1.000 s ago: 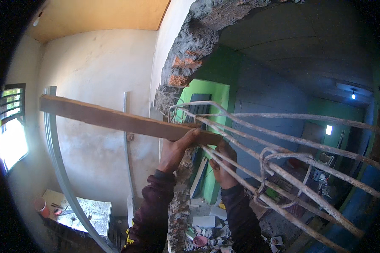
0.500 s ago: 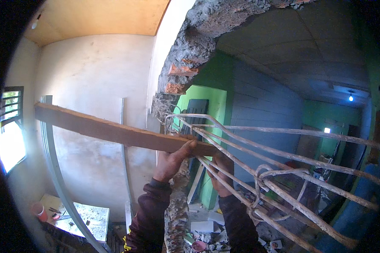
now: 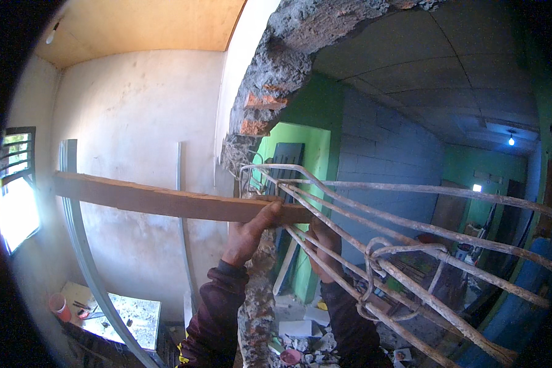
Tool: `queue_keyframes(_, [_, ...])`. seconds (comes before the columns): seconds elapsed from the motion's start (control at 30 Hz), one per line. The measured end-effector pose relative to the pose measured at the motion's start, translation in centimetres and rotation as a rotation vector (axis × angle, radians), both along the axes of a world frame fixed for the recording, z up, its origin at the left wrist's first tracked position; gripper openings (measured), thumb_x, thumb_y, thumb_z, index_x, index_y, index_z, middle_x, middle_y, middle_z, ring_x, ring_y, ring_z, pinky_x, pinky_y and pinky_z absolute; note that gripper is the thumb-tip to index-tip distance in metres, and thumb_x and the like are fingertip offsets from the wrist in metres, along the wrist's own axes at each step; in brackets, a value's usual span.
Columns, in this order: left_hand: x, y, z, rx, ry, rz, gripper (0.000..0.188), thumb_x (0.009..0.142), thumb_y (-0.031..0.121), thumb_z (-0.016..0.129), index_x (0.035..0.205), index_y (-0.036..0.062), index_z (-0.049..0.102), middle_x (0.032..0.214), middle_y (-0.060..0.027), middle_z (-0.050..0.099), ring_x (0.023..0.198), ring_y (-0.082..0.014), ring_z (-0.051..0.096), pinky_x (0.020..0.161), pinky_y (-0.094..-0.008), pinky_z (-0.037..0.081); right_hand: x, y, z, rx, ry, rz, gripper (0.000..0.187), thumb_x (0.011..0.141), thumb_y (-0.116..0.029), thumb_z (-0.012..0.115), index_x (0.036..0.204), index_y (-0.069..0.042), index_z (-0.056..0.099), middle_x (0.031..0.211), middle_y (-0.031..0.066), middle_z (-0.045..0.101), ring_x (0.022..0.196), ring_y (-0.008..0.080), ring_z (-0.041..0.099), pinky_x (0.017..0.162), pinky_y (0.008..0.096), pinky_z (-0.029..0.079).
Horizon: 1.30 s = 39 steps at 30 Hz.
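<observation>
A long brown wooden plank (image 3: 135,200) reaches from the left side to the middle, almost level. My left hand (image 3: 251,230) is closed around it near its right end, the thumb lying across the face. My right hand (image 3: 324,242) grips the plank's right end from below, its fingers partly hidden by the plank and bars. Bent, rusty steel reinforcing bars (image 3: 423,291) with tied loops run from just beyond my hands to the right, passing in front of my right hand.
Above my hands curves a broken wall edge (image 3: 288,67) of concrete and brick. Metal channels (image 3: 73,214) stand at left by a table (image 3: 135,313) holding a pink cup (image 3: 59,306) and tools. Rubble (image 3: 319,343) lies below. A doorway (image 3: 313,144) and dim room lie beyond.
The plank's left end has dropped, bringing it closer to level. Both hands keep their hold in nearly the same place; the bars look unmoved.
</observation>
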<state>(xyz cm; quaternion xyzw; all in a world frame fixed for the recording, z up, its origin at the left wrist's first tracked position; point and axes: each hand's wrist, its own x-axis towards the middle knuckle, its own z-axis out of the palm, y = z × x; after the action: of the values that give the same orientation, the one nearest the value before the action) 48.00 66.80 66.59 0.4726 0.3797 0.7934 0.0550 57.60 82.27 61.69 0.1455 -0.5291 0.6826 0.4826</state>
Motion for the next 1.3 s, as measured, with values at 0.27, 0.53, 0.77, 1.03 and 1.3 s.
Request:
queue_keyframes(0.27, [0.2, 0.0, -0.5, 0.109, 0.102, 0.001, 0.039, 0.088, 0.028, 0.074, 0.113, -0.0014, 0.067, 0.106, -0.0072, 0.067, 0.095, -0.0155, 0.063, 0.084, -0.0301, 0.052, 0.2, -0.7, 0.9, -0.012, -0.025, 0.002, 0.028, 0.096, -0.033, 0.063, 0.077, -0.016, 0.051, 0.061, -0.0068, 0.039, 0.047, 0.0047, 0.038, 0.041, 0.021, 0.031])
queue_keyframes(0.53, [0.1, -0.2, -0.4, -0.069, 0.077, 0.067, 0.045, 0.093, 0.038, 0.065, 0.123, 0.0039, 0.067, 0.12, -0.0115, 0.066, 0.107, -0.0184, 0.064, 0.093, -0.0324, 0.051, 0.6, -1.0, 1.4, -0.072, -0.069, -0.024, 0.032, 0.096, -0.034, 0.062, 0.073, -0.016, 0.049, 0.061, -0.0072, 0.038, 0.048, 0.0044, 0.039, 0.042, 0.0212, 0.032])
queue_keyframes(0.77, [-0.3, 0.8, -0.8, 0.056, 0.052, 0.045, 0.038, 0.09, 0.029, 0.071, 0.116, 0.0006, 0.07, 0.113, -0.0106, 0.068, 0.103, -0.0165, 0.064, 0.092, -0.032, 0.051, -0.1, 4.2, -0.6, 0.173, -0.036, 0.013, 0.027, 0.096, -0.035, 0.061, 0.093, -0.009, 0.058, 0.064, -0.0014, 0.041, 0.054, 0.0091, 0.043, 0.048, 0.0265, 0.035])
queue_keyframes(1.03, [-1.4, 1.0, -1.1, 0.021, 0.143, 0.038, 0.046, 0.091, 0.037, 0.066, 0.121, 0.0013, 0.067, 0.114, -0.0097, 0.068, 0.104, -0.0164, 0.064, 0.092, -0.0308, 0.05, -0.4, 4.5, -0.5, 0.579, -0.151, -0.554, 0.042, 0.098, -0.045, 0.057, 0.112, -0.006, 0.058, 0.062, -0.0056, 0.04, 0.046, 0.0023, 0.032, 0.039, 0.021, 0.027])
queue_keyframes(1.3, [-0.8, 0.5, -1.2, 0.022, 0.089, -0.01, 0.047, 0.091, 0.038, 0.068, 0.12, 0.0013, 0.068, 0.11, -0.01, 0.07, 0.1, -0.0168, 0.066, 0.09, -0.0325, 0.053, 4.4, -1.0, -1.2, 0.005, -0.182, -0.025, 0.051, 0.104, -0.042, 0.045, 0.137, -0.003, 0.049, 0.062, -0.0076, 0.029, 0.048, 0.0029, 0.026, 0.041, 0.0205, 0.023])
